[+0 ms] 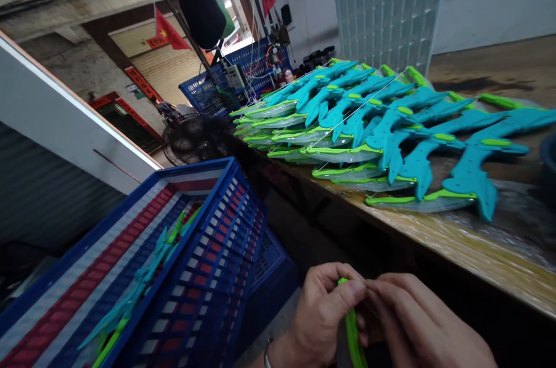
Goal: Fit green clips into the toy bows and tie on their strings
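Low in front, my left hand (321,313) is closed around a bright green plastic strip (354,336), like the limbs of the toy bows on the table. Its thumb and forefinger pinch near the strip's upper end. My right hand (428,324) meets it there, fingertips pressed together just beside the left thumb; whatever they grip is too small to make out. Most of the held piece is hidden by the hands and the lower frame edge. Beyond lie rows of teal toy bows (469,168) with green limbs and thin strings, overlapping on the wooden table (417,232).
To the left, a blue plastic crate (208,258) with a striped lining holds more teal and green bows (143,278). A black fan (191,139) stands behind it. A translucent ribbed panel (388,8) rises at the table's back, and a dark tub (549,153) shows at the right edge.
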The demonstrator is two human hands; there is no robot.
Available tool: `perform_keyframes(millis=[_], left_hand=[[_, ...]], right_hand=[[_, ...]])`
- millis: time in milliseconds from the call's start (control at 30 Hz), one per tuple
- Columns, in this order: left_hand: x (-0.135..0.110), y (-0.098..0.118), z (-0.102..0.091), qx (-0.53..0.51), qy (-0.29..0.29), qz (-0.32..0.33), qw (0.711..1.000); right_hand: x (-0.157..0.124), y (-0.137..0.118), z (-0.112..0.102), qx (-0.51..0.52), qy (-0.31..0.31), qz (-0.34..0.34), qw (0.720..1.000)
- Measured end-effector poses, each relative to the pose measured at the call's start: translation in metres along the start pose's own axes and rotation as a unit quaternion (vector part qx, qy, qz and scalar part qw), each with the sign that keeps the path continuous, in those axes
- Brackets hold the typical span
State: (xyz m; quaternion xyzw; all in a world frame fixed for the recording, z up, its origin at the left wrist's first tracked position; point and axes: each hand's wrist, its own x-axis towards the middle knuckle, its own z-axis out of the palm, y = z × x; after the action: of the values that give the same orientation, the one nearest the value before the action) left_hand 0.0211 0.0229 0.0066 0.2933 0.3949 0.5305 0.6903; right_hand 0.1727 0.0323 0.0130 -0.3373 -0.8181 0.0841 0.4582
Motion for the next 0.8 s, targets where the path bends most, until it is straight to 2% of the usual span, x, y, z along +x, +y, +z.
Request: perform_keyframes(millis=[67, 167, 267, 367, 433, 600, 733, 800], left_hand=[[-0.003, 0.000, 0.003, -0.004, 0.008, -0.010, 1.000], [-0.007, 0.004, 0.007, -0.006, 0.006, -0.023, 1.000], [-0.008, 0.010, 0.009, -0.008, -0.022, -0.021, 0.999], [-0.007, 0.012, 0.011, -0.007, -0.040, -0.024, 0.999], [-0.007, 0.012, 0.012, -0.004, -0.043, -0.024, 0.999], [-0.010, 0.010, 0.010, -0.003, -0.015, -0.028, 0.999], [-0.011, 0.008, 0.007, 0.041, -0.024, -0.019, 0.999], [-0.011, 0.008, 0.007, 0.068, -0.030, -0.012, 0.997]], right_hand=[[-0.003, -0.005, 0.002, -0.043, 0.001, 0.008, 0.999], [0.000, -0.014, 0.002, -0.054, 0.047, 0.040, 0.997], [0.006, -0.019, -0.001, 0.027, 0.066, 0.094, 0.993], [0.006, -0.022, -0.005, 0.123, 0.059, 0.169, 0.976], [0.005, -0.023, -0.007, 0.162, 0.056, 0.193, 0.966], [0.005, -0.023, -0.007, 0.177, 0.006, 0.174, 0.969], [0.011, -0.019, -0.011, 0.191, -0.040, 0.199, 0.960], [0.013, -0.017, -0.018, 0.166, -0.066, 0.203, 0.963]])
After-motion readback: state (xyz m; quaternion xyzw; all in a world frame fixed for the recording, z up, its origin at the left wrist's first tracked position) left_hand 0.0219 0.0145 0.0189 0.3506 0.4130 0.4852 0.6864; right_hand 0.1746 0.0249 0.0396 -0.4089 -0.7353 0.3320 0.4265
